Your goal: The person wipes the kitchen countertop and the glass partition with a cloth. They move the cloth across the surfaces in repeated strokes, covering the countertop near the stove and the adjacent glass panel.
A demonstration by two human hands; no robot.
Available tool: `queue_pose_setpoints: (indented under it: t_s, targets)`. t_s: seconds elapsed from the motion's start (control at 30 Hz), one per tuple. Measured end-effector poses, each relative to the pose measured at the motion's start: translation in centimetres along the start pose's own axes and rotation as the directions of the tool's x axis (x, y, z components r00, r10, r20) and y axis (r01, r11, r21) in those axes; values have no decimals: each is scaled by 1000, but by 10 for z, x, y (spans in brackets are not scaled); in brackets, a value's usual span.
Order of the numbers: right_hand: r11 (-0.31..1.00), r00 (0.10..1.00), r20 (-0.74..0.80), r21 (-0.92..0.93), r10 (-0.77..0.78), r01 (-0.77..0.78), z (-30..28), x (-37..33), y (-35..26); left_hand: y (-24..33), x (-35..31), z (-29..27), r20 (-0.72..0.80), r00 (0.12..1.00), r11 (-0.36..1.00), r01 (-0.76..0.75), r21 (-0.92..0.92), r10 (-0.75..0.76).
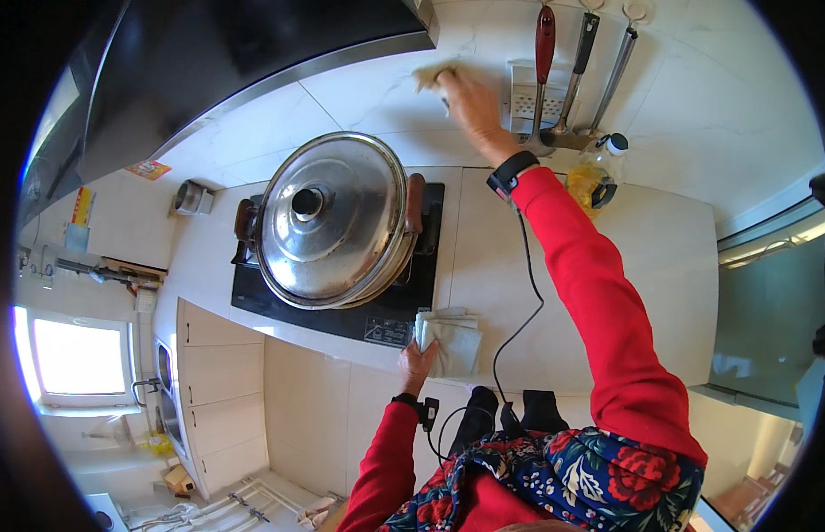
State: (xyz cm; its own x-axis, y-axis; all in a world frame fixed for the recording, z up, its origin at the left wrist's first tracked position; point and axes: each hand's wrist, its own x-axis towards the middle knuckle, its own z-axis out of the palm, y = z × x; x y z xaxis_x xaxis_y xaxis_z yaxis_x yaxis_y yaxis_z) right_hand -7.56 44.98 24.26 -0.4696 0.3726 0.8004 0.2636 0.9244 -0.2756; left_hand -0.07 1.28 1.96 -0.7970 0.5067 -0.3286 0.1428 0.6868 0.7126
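My right hand (pixel 473 108) is stretched up to the white wall tiles (pixel 368 84), closed on a crumpled beige cloth (pixel 434 76) that lies against the tile. Lower down, at the counter's front edge beside the stove, my left hand (pixel 416 363) grips a folded pale cloth (pixel 453 344). That cloth spreads over the counter's front edge. A large lidded steel pot (pixel 341 226) with brown side handles sits on the black gas stove (pixel 341 324), left of both hands.
A red-handled utensil (pixel 544 53) hangs with other long-handled utensils on the wall by a slotted holder (pixel 526 99). An oil bottle (pixel 594 173) stands below them. A range hood (pixel 253 53) juts out at upper left. A small metal pot (pixel 192 197) sits left. A cable trails from my right wrist.
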Motion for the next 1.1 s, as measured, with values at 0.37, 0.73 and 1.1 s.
queue_pose_setpoints:
  t_s: [0.37, 0.73, 1.1]
  targets:
    - [892, 735, 624, 132, 265, -433, -2, -245, 42, -11, 6, 5, -32, 999, 983, 20, 183, -14]
    - [666, 623, 239, -223, 745, -712, -194, -375, 110, -19, 10, 7, -51, 998, 990, -36, 138, 43]
    - [844, 681, 504, -241, 531, -479, -52, -306, 19, -10, 8, 5, -23, 1000, 992, 0, 127, 3]
